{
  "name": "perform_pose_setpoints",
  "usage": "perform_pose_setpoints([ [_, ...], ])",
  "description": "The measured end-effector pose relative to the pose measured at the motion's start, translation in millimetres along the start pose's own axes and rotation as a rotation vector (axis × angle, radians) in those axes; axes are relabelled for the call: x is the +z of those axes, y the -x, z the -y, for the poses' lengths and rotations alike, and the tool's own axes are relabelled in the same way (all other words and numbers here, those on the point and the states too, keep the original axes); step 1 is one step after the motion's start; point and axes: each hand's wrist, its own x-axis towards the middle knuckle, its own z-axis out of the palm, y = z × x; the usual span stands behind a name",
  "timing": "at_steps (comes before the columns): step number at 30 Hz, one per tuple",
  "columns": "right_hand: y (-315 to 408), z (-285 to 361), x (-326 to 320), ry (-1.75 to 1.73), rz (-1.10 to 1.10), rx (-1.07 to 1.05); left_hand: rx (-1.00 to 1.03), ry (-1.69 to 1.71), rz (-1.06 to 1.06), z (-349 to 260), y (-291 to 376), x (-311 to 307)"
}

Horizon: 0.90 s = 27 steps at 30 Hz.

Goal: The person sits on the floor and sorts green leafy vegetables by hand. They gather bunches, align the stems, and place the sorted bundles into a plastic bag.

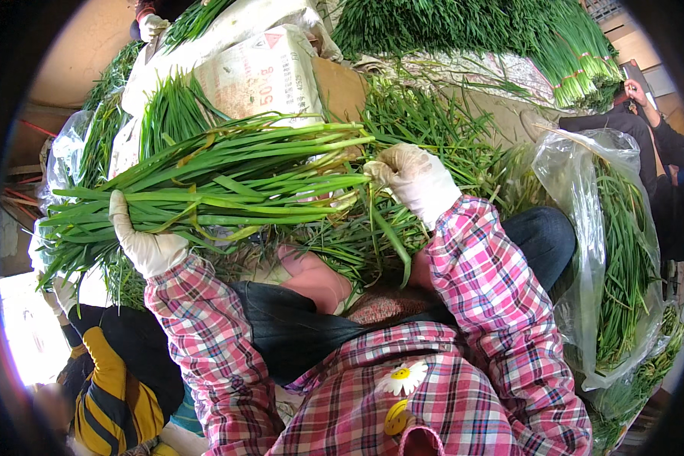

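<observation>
My left hand [142,236], in a whitish glove, holds a loose bunch of long green leaves, apparently garlic chives [228,196], from below near the leafy end. The pale stem ends of the bunch point right. At those ends, my right hand [416,179], in a stained whitish glove, has its fingers pinched together on the tip of one chive stalk [353,181]. Below that hand a limp chive leaf [392,242] hangs down; its upper end is hard to make out. Under the bunch, loose chives [433,134] lie heaped before my knees.
Tied chive bundles [584,74] are stacked at the back right. Beyond my left hand, a printed woven sack [256,74] carries more chives [174,114]. A clear plastic bag [575,256] of chives stands at my right. Other people sit at lower left [119,387] and far right [632,125].
</observation>
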Motion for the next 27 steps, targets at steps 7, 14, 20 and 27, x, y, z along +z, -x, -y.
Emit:
perform_pose_setpoints([
  [7,-6.0,-44.2,-6.5,0.343,0.514,0.211,0.004,0.042,0.009,-24.9,-19.2,-20.7],
  [14,-2.6,10.0,20.9,-0.747,0.487,0.157,0.036,0.020,0.037,-11.9,-13.9,-13.4],
  [20,-2.2,20.6,14.5,-0.577,0.291,0.072,0.037,-0.013,-0.002,-6.2,-6.0,-3.1],
  [27,-9.6,-19.2,-7.7,0.395,0.361,0.130,0.032,-0.072,-0.141,-9.7,-13.7,-11.2],
])
